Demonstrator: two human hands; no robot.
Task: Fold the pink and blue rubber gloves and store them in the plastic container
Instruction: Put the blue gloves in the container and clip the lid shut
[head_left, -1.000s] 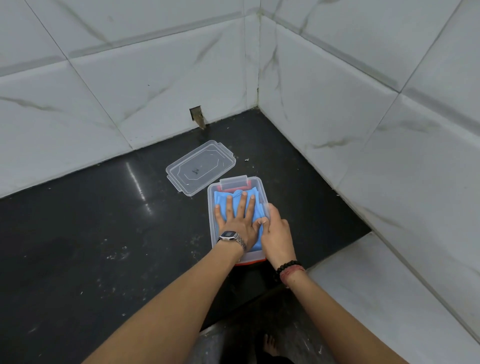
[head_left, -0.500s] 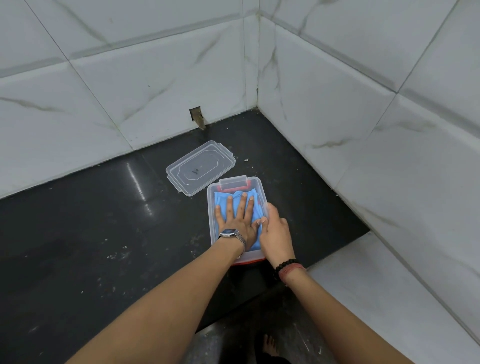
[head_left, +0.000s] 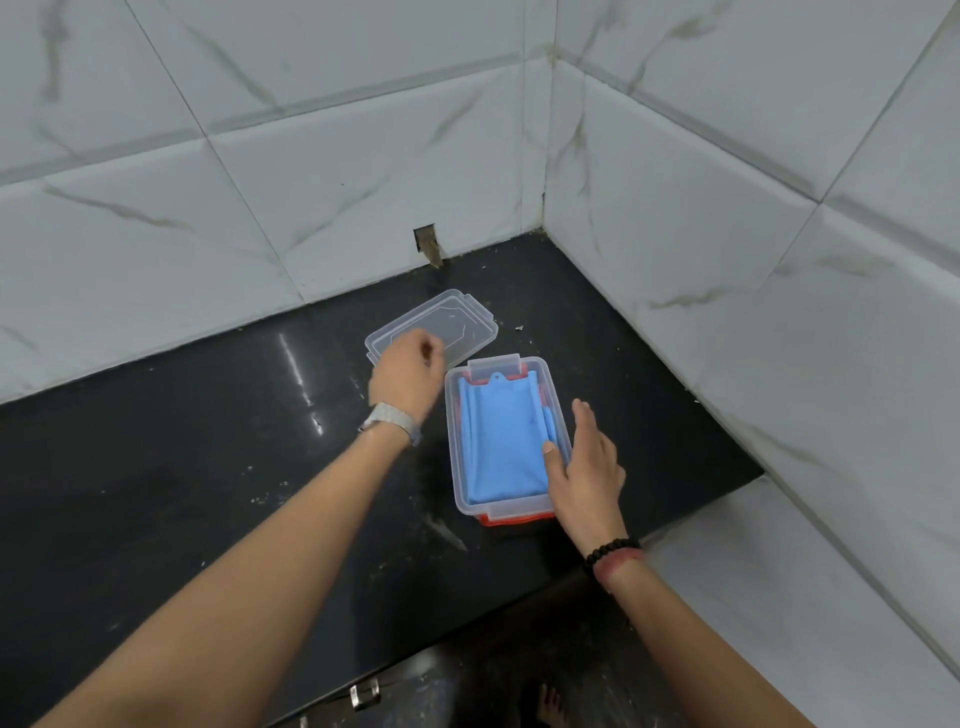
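From the head camera we look down on a dark, glossy bench (head_left: 156, 467) set into a corner of white marbled tiles (head_left: 311, 182). The clear plastic container (head_left: 557, 410) stands on the bench near the corner, its long side running away from us. Inside it we see the blue glove (head_left: 498, 441) folded flat and filling most of the box, with a small hanging tab at its far end. The pink glove (head_left: 511, 519) lies under it; we see only reddish strips of it through the near wall and along the sides.

Our left hand (head_left: 408, 371) hovers over the near edge of the clear lid (head_left: 457, 322), which lies flat on the bench just beyond and left of the container. Its fingers are loosely curled and we cannot tell whether they touch the lid. A metal watch (head_left: 389, 418) sits on that wrist.

Our right hand (head_left: 584, 467) rests open against the container's right wall, thumb tip on the rim beside the blue glove, gripping nothing. A black bead bracelet (head_left: 610, 552) and a red thread circle that wrist.
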